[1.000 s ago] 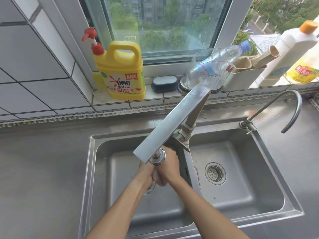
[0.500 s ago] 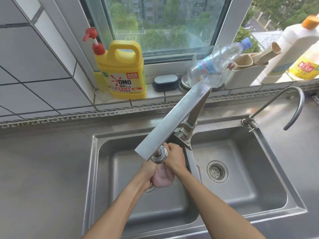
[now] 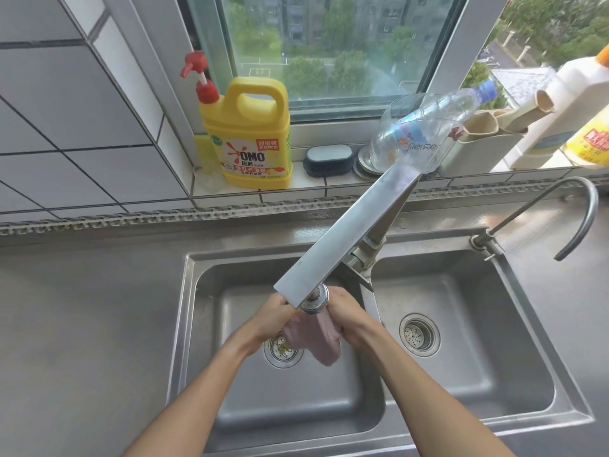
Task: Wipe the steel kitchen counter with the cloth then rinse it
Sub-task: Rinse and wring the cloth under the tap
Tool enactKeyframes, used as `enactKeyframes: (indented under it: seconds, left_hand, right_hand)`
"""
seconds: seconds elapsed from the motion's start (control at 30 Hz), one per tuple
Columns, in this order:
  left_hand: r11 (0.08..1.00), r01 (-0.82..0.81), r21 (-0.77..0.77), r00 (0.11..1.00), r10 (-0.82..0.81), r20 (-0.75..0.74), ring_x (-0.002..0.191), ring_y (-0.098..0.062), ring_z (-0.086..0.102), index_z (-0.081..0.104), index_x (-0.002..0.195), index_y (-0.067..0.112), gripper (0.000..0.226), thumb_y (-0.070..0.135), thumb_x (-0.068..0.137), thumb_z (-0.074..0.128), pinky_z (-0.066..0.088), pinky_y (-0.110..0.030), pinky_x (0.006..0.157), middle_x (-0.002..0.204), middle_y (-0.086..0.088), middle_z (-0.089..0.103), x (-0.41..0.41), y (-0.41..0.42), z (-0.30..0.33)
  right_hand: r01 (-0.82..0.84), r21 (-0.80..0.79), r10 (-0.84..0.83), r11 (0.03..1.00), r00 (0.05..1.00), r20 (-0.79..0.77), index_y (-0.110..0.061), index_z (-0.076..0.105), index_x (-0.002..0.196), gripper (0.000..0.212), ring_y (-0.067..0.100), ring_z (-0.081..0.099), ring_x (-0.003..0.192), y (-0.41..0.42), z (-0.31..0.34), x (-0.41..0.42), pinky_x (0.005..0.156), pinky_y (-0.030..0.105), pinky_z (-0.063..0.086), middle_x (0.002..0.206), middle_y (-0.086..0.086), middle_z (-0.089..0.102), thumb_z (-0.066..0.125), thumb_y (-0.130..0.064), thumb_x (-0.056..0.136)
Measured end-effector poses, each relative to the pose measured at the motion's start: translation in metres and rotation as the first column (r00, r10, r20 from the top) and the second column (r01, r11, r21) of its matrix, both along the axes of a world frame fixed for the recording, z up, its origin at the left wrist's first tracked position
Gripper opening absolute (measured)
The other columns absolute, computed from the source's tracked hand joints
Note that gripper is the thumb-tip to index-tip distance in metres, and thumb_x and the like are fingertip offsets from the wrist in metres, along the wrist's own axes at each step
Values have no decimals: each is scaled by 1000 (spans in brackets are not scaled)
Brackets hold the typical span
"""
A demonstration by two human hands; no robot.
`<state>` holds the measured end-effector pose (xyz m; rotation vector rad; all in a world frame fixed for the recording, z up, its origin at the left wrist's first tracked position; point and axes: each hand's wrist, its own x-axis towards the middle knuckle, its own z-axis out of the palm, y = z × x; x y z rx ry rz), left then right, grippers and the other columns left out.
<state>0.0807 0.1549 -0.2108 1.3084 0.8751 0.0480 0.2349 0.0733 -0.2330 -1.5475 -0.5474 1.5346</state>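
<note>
A pink cloth (image 3: 314,338) is bunched between both hands, under the outlet of the flat steel faucet (image 3: 342,235), over the left basin (image 3: 230,407) of the double sink. My left hand (image 3: 268,319) grips its left side. My right hand (image 3: 349,319) grips its right side. A loose end of the cloth hangs down above the left drain (image 3: 281,351). The steel counter (image 3: 85,324) spreads to the left of the sink. The faucet hides the tops of my fingers.
The right basin (image 3: 494,374) has its own drain (image 3: 419,334). A thin curved tap (image 3: 566,219) stands at the back right. On the window sill are a yellow detergent jug (image 3: 247,140), a dark brush (image 3: 328,159), a clear plastic bottle (image 3: 425,136) and a white bottle (image 3: 566,103).
My hands have drawn slightly apart and the pink cloth, hidden inside them a second ago, now shows between them and hangs down.
</note>
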Motion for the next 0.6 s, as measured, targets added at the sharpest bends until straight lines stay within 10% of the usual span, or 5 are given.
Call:
enactKeyframes:
  seconds: [0.2, 0.47, 0.6]
  left_hand:
    - [988, -134, -81, 991, 133, -21, 40, -17, 41, 59, 75, 19, 24, 35, 79, 77, 28, -19, 38, 62, -11, 46, 5, -6, -12]
    - [962, -259, -85, 966, 258, -23, 79, -10, 73, 69, 99, 18, 10, 10, 95, 65, 57, -24, 65, 88, 1, 75, 21, -13, -21]
    - [866, -499, -14, 862, 495, -109, 69, -15, 64, 70, 64, 27, 8, 28, 71, 73, 51, -29, 58, 63, 8, 70, 19, -10, -31]
  right_hand:
    - [202, -73, -203, 977, 979, -10, -6, 75, 113, 64, 28, 71, 92, -17, -12, 3, 84, 47, 55, 108, 18, 77, 61, -64, 91]
    - [195, -128, -226, 972, 919, -324, -24, 64, 137, 78, 33, 66, 124, -45, -34, -10, 101, 53, 54, 132, 14, 69, 33, -80, 95]
    - [301, -110, -320, 947, 910, -264, -17, 70, 129, 55, 38, 71, 108, -41, -29, -8, 79, 49, 57, 125, 19, 72, 56, -58, 95]
